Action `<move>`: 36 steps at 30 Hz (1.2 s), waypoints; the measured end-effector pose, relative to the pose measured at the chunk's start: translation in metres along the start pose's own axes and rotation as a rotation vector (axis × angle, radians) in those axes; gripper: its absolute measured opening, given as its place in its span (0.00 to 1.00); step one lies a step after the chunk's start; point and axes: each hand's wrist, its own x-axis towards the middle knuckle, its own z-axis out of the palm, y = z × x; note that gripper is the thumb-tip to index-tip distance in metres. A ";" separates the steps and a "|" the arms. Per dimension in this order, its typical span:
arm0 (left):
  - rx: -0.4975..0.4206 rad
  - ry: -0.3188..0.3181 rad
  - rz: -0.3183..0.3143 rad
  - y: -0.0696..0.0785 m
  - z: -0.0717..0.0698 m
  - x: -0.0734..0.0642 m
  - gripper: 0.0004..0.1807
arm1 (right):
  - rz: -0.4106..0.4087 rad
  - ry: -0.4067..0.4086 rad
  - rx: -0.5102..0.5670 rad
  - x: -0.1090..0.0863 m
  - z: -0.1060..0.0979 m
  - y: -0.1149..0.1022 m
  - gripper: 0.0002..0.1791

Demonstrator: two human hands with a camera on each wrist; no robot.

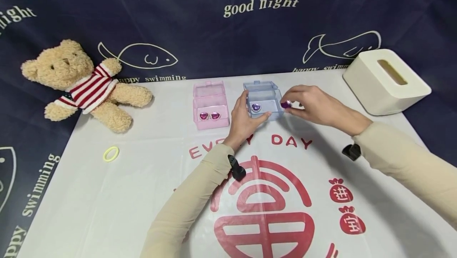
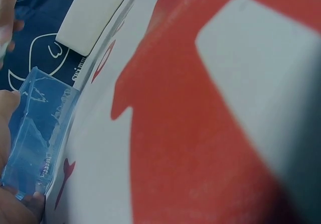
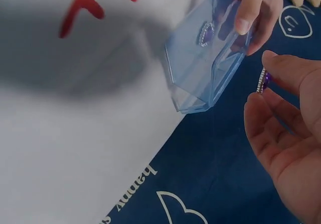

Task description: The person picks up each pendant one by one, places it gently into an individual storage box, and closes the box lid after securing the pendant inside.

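Note:
A clear blue box (image 1: 270,105) stands with its lid raised at the far side of the table. My left hand (image 1: 242,122) grips it from the left, thumb along the front wall. Inside, at the left end, lies a violet gem (image 1: 256,107) with a pale beaded rim. Between right thumb and fingertips I pinch a purple heart-shaped gem (image 3: 267,80), also edged in silver beads. That right hand (image 1: 315,105) is at the box's right end. Beside the blue box, an opened pink box (image 1: 208,102) holds two magenta heart gems (image 1: 204,116).
A white tissue box (image 1: 378,87) stands at the back right. At the left sits a teddy bear (image 1: 93,91) in a striped sweater, and a yellow ring (image 1: 111,154) lies nearer the front. A dark printed cloth (image 1: 200,32) hangs behind the table.

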 end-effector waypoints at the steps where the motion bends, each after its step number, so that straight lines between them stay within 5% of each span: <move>1: -0.001 0.003 0.003 0.000 0.000 0.000 0.52 | 0.006 -0.010 0.000 0.004 0.002 0.002 0.12; 18: 0.007 -0.002 -0.002 0.001 0.000 -0.001 0.53 | 0.070 -0.318 -0.006 0.056 0.042 0.019 0.07; 36: -0.011 0.001 -0.003 0.000 -0.002 -0.001 0.54 | 0.108 -0.465 -0.069 0.070 0.055 0.028 0.10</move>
